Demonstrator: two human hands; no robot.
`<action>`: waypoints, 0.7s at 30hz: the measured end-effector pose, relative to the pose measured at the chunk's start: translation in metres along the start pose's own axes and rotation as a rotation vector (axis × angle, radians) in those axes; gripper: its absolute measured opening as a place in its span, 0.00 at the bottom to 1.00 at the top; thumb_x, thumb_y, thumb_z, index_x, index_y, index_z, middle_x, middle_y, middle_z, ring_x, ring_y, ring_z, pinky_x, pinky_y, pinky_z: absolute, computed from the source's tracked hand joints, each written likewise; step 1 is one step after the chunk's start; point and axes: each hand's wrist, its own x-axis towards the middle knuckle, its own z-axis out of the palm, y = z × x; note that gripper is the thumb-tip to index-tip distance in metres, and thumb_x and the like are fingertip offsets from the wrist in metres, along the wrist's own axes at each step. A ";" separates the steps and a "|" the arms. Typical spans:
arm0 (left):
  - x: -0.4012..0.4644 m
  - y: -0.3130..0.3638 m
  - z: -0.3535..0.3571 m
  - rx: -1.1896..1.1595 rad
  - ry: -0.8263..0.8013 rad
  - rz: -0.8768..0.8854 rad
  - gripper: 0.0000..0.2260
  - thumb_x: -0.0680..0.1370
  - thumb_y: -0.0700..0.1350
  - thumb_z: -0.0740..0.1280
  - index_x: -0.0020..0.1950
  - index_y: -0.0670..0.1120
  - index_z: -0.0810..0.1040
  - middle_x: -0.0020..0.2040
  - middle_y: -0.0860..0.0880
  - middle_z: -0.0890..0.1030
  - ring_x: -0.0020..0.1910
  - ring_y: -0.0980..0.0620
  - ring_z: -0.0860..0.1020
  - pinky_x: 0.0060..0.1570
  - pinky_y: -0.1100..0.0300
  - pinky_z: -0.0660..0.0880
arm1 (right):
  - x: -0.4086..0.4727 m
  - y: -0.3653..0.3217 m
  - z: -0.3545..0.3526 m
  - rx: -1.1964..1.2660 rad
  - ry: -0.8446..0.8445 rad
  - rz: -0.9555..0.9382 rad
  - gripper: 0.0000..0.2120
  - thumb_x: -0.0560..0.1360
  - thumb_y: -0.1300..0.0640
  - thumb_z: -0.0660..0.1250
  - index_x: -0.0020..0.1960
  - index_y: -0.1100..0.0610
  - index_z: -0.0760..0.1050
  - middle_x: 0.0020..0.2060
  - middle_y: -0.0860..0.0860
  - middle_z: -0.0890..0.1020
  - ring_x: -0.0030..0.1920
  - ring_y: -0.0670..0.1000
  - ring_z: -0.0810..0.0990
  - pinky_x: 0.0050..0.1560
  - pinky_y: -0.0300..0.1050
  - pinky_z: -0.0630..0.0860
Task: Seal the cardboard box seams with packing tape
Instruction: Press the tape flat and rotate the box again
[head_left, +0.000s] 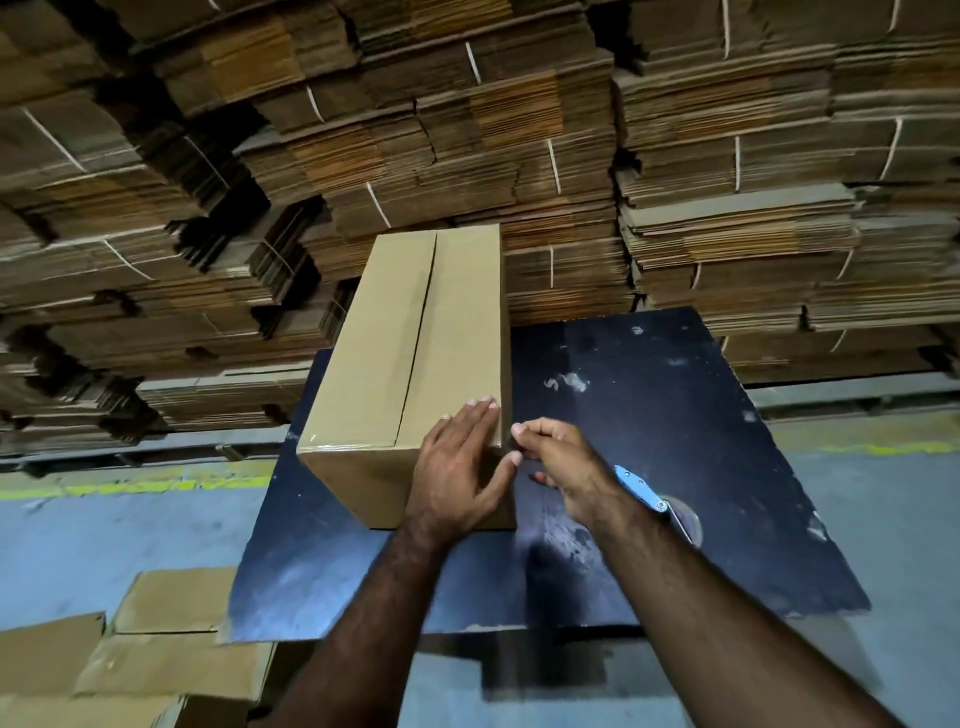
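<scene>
Dark scuffed tabletop (649, 415) mid-frame under cardboard box (410, 358), stacked flat cartons (727, 156) behind, left hand (457, 467) flat on box, right hand (556, 457) curled at its corner.

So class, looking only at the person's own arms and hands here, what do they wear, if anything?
Nothing shows: the left hand and right hand are gloveless, and both forearms are uncovered to the frame's edge. No sleeve, watch, ring or wristband is visible.
</scene>
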 end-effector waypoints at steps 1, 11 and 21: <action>0.002 0.001 0.000 -0.036 0.020 -0.030 0.25 0.80 0.57 0.60 0.73 0.45 0.72 0.74 0.49 0.72 0.74 0.53 0.67 0.73 0.48 0.64 | 0.002 0.000 0.002 0.010 0.004 0.011 0.05 0.80 0.55 0.65 0.48 0.55 0.78 0.41 0.50 0.82 0.43 0.46 0.79 0.42 0.44 0.71; 0.010 -0.008 0.009 -0.102 0.079 -0.022 0.20 0.79 0.50 0.64 0.67 0.43 0.78 0.68 0.47 0.78 0.68 0.50 0.75 0.65 0.47 0.72 | -0.001 0.008 0.012 0.119 0.125 0.041 0.10 0.77 0.52 0.70 0.53 0.58 0.77 0.42 0.52 0.84 0.41 0.48 0.80 0.37 0.42 0.75; 0.010 0.012 0.030 0.175 0.150 -0.103 0.16 0.74 0.46 0.71 0.61 0.44 0.80 0.66 0.46 0.78 0.65 0.47 0.76 0.61 0.46 0.72 | 0.003 0.014 -0.002 0.225 0.122 0.070 0.14 0.82 0.48 0.61 0.59 0.56 0.77 0.52 0.54 0.84 0.51 0.50 0.82 0.51 0.48 0.75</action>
